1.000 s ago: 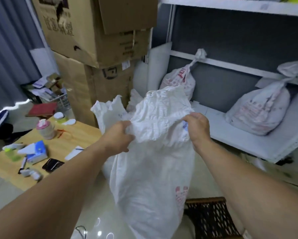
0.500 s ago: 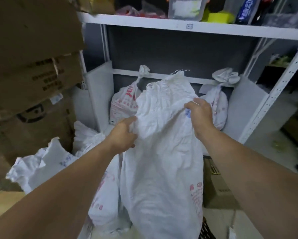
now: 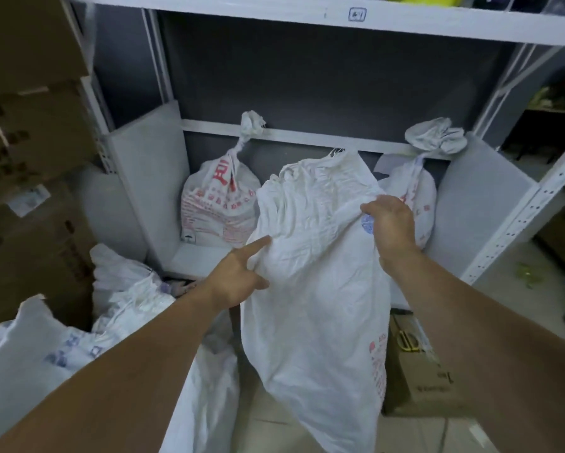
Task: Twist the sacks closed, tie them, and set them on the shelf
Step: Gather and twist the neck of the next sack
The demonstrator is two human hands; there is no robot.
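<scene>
A white woven sack point(image 3: 317, 289) with red print hangs in front of me, its top loose and untied. My left hand point(image 3: 238, 276) pinches its left side below the mouth, forefinger stretched along the cloth. My right hand point(image 3: 389, 227) grips the sack's upper right side. Behind it, on the low white shelf point(image 3: 196, 259), stand two tied sacks: one on the left point(image 3: 219, 207) with a twisted neck and knot, and one on the right point(image 3: 421, 197), partly hidden by the held sack.
Several more white sacks point(image 3: 127, 299) lie on the floor at the lower left. Stacked cardboard boxes point(image 3: 29, 158) fill the left side. A small carton point(image 3: 418, 374) sits on the floor under the shelf's right part. An upper shelf board point(image 3: 307, 18) runs overhead.
The view has swung from the table and boxes to face the shelf squarely. The held sack has come closer to the shelf, between the two tied sacks; both hands keep their hold.
</scene>
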